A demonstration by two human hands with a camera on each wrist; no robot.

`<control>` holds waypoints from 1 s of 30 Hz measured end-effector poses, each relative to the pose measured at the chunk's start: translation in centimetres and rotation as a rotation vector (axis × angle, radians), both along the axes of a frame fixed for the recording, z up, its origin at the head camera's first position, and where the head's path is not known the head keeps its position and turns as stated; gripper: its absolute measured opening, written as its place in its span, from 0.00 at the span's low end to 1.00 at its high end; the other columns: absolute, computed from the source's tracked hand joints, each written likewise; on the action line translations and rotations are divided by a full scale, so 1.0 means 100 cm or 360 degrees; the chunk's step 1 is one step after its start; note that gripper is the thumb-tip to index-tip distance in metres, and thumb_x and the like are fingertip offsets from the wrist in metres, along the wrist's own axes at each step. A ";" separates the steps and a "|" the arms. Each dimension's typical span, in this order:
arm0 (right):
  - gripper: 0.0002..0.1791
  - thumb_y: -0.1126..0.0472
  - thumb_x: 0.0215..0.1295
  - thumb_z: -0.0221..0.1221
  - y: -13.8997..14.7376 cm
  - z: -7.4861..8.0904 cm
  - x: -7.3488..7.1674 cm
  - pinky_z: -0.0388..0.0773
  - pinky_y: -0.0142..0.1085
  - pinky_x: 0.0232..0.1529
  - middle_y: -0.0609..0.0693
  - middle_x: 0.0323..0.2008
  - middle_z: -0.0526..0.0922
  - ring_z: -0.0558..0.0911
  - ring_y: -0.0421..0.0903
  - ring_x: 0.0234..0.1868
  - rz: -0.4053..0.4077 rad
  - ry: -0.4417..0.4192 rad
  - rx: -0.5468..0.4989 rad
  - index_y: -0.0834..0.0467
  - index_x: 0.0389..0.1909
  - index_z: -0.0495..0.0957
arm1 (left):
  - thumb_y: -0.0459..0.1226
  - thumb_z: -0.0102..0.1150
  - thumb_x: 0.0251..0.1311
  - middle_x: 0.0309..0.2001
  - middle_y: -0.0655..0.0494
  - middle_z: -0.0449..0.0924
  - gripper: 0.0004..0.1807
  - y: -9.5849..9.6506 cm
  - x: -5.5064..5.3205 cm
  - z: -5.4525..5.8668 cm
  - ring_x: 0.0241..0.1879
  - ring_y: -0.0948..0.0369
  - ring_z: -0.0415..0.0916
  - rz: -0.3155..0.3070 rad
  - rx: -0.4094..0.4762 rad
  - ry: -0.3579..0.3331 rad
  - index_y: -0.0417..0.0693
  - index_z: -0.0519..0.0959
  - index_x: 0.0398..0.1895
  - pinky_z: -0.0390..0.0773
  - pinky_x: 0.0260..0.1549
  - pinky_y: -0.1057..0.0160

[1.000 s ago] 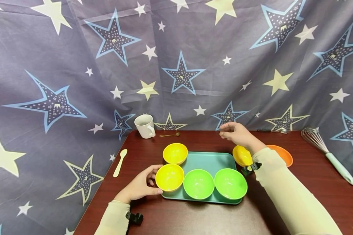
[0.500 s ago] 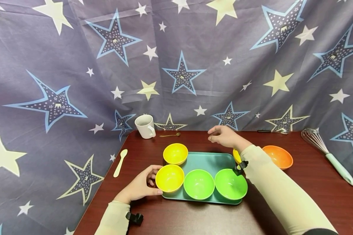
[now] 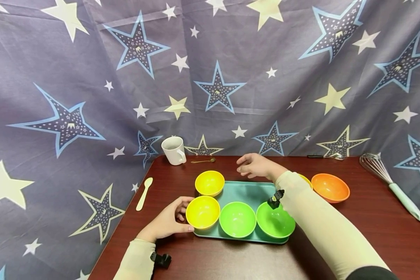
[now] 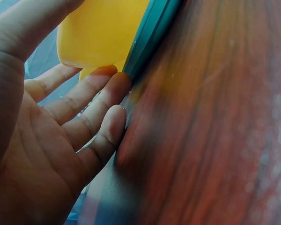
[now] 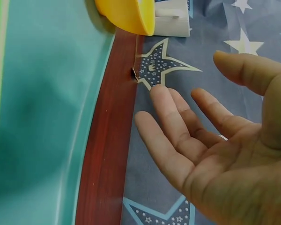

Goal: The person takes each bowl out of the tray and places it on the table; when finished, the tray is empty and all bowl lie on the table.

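- two hands, both loosely spread
- left hand (image 3: 168,221) touches the near yellow bowl (image 3: 203,212) at the teal tray (image 3: 245,192)'s left end — likely steadying it
- right hand (image 3: 258,166), holding nothing, hangs near the tray's far edge

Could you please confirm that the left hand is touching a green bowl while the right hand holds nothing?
Not quite: the head view shows the left hand touching a yellow bowl, not a green one; the right hand holds nothing.
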State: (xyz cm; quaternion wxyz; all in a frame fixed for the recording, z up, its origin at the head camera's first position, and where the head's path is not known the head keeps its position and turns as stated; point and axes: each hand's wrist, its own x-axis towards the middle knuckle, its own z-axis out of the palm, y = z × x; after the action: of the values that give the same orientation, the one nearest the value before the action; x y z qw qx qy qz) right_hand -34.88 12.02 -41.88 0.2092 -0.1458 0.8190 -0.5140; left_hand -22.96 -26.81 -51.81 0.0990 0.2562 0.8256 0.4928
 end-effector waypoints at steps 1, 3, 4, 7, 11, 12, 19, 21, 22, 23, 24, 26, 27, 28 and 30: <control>0.25 0.61 0.73 0.63 -0.002 0.000 0.000 0.79 0.55 0.59 0.65 0.59 0.82 0.82 0.64 0.60 0.0011 -0.0015 0.0005 0.65 0.66 0.73 | 0.42 0.83 0.52 0.56 0.55 0.79 0.46 0.000 0.000 0.000 0.50 0.53 0.80 0.0000 0.0001 -0.0002 0.63 0.68 0.73 0.81 0.46 0.56; 0.25 0.60 0.73 0.63 -0.006 -0.001 -0.002 0.79 0.55 0.59 0.65 0.60 0.81 0.83 0.63 0.60 0.0030 -0.0034 0.0016 0.65 0.67 0.73 | 0.42 0.83 0.52 0.56 0.55 0.79 0.46 0.000 0.000 0.000 0.50 0.53 0.80 0.0000 0.0001 -0.0008 0.63 0.68 0.73 0.81 0.46 0.56; 0.26 0.60 0.73 0.63 -0.008 -0.002 -0.003 0.79 0.55 0.59 0.65 0.60 0.81 0.83 0.63 0.59 0.0041 -0.0035 0.0024 0.66 0.67 0.72 | 0.42 0.83 0.52 0.56 0.55 0.79 0.46 0.000 0.000 0.000 0.50 0.53 0.80 0.0000 0.0002 -0.0008 0.63 0.68 0.73 0.81 0.46 0.56; 0.26 0.60 0.73 0.64 -0.014 -0.003 -0.004 0.79 0.55 0.59 0.65 0.60 0.82 0.83 0.61 0.58 0.0049 -0.0054 0.0030 0.65 0.67 0.72 | 0.42 0.83 0.52 0.56 0.55 0.79 0.46 0.000 0.001 0.001 0.50 0.53 0.80 -0.0003 0.0000 -0.0006 0.63 0.68 0.73 0.81 0.46 0.56; 0.26 0.60 0.73 0.64 -0.021 -0.004 -0.004 0.80 0.55 0.59 0.65 0.60 0.82 0.84 0.60 0.58 0.0049 -0.0074 0.0033 0.65 0.67 0.73 | 0.42 0.83 0.52 0.57 0.56 0.79 0.46 0.000 0.001 0.003 0.50 0.53 0.80 0.0002 -0.0005 -0.0010 0.64 0.68 0.73 0.81 0.46 0.57; 0.26 0.61 0.73 0.64 -0.023 -0.004 -0.004 0.80 0.55 0.59 0.65 0.60 0.82 0.84 0.60 0.58 0.0051 -0.0082 0.0033 0.64 0.67 0.73 | 0.42 0.83 0.52 0.57 0.56 0.79 0.46 0.001 0.001 0.003 0.50 0.53 0.80 0.0003 -0.0006 -0.0013 0.64 0.68 0.73 0.81 0.46 0.57; 0.26 0.61 0.71 0.67 -0.037 -0.010 -0.008 0.81 0.55 0.58 0.58 0.54 0.86 0.85 0.58 0.56 0.0059 -0.0114 0.0049 0.64 0.66 0.74 | 0.42 0.83 0.52 0.57 0.56 0.79 0.46 0.000 0.001 0.003 0.50 0.54 0.80 0.0005 -0.0009 -0.0011 0.64 0.68 0.73 0.81 0.46 0.56; 0.27 0.62 0.71 0.66 -0.041 -0.012 -0.009 0.80 0.55 0.59 0.58 0.54 0.86 0.85 0.59 0.56 0.0077 -0.0121 0.0055 0.65 0.68 0.73 | 0.42 0.83 0.52 0.57 0.56 0.79 0.46 0.000 0.000 0.002 0.50 0.53 0.80 0.0001 -0.0009 -0.0006 0.64 0.68 0.73 0.81 0.46 0.56; 0.28 0.62 0.71 0.66 -0.043 -0.013 -0.009 0.80 0.55 0.59 0.57 0.54 0.86 0.84 0.59 0.57 0.0086 -0.0121 0.0062 0.65 0.68 0.72 | 0.42 0.83 0.52 0.57 0.56 0.79 0.46 0.000 0.000 0.002 0.50 0.53 0.80 0.0001 -0.0008 -0.0005 0.64 0.68 0.73 0.81 0.47 0.56; 0.28 0.62 0.72 0.65 -0.044 -0.014 -0.009 0.80 0.55 0.59 0.57 0.54 0.86 0.84 0.60 0.58 0.0094 -0.0125 0.0069 0.65 0.69 0.72 | 0.42 0.83 0.52 0.57 0.56 0.79 0.46 -0.001 0.000 0.002 0.50 0.53 0.80 0.0000 -0.0007 -0.0005 0.64 0.68 0.73 0.81 0.47 0.56; 0.28 0.62 0.72 0.65 -0.046 -0.014 -0.010 0.79 0.56 0.60 0.57 0.54 0.86 0.84 0.60 0.58 0.0103 -0.0136 0.0079 0.65 0.70 0.71 | 0.42 0.83 0.52 0.57 0.56 0.79 0.46 -0.001 0.000 0.001 0.50 0.53 0.80 0.0000 -0.0007 -0.0004 0.63 0.68 0.73 0.81 0.47 0.56; 0.28 0.63 0.72 0.65 -0.048 -0.016 -0.010 0.79 0.56 0.60 0.57 0.55 0.86 0.83 0.61 0.59 0.0121 -0.0141 0.0094 0.65 0.70 0.71 | 0.42 0.83 0.52 0.57 0.56 0.79 0.46 -0.001 0.000 0.001 0.50 0.53 0.80 0.0000 -0.0004 -0.0007 0.63 0.68 0.73 0.81 0.47 0.55; 0.28 0.63 0.72 0.65 -0.049 -0.017 -0.010 0.79 0.56 0.60 0.56 0.54 0.86 0.83 0.62 0.59 0.0126 -0.0140 0.0106 0.65 0.69 0.72 | 0.42 0.83 0.52 0.57 0.56 0.79 0.46 -0.001 -0.001 0.000 0.50 0.53 0.80 0.0000 -0.0006 -0.0006 0.63 0.68 0.73 0.82 0.47 0.55; 0.27 0.63 0.72 0.65 -0.050 -0.018 -0.010 0.79 0.56 0.59 0.55 0.53 0.87 0.83 0.61 0.59 0.0127 -0.0138 0.0116 0.64 0.69 0.72 | 0.42 0.83 0.52 0.57 0.56 0.79 0.45 -0.001 -0.001 0.000 0.50 0.53 0.80 0.0001 -0.0004 -0.0007 0.63 0.68 0.73 0.82 0.47 0.55; 0.27 0.63 0.72 0.65 -0.051 -0.019 -0.010 0.80 0.56 0.58 0.54 0.52 0.87 0.83 0.61 0.58 0.0136 -0.0131 0.0133 0.64 0.68 0.73 | 0.42 0.83 0.52 0.56 0.56 0.79 0.45 -0.002 -0.001 0.000 0.50 0.53 0.80 0.0001 -0.0004 -0.0005 0.63 0.69 0.73 0.82 0.47 0.55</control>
State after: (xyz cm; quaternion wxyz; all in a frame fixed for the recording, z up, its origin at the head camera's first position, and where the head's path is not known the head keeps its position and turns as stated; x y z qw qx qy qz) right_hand -35.90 6.88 -43.77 0.2704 -0.1504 0.8235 -0.4755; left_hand -23.03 -27.00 -51.86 0.1004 0.2552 0.8262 0.4922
